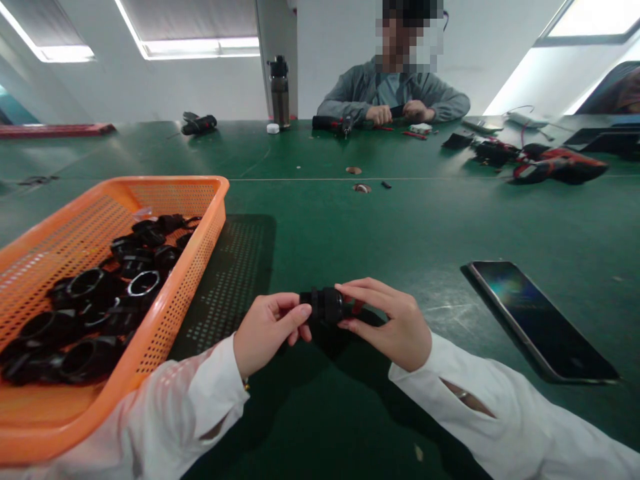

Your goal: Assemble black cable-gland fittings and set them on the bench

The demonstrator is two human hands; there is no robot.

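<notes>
Between my hands, above the green table, is a black cylindrical ribbed part, lying sideways; its exact kind I cannot make out. My left hand pinches its left end between thumb and fingers. On its right end close the thumb and fingers of my right hand. A bit of red shows beneath the right fingers, too small to name. To the left stands an orange perforated basket with several black ring-shaped parts in it.
A smartphone lies to the right. Across the table a person in a grey jacket handles a dark object. Near them are a water bottle, a black tool and red-and-black items. Two round holes are in the tabletop.
</notes>
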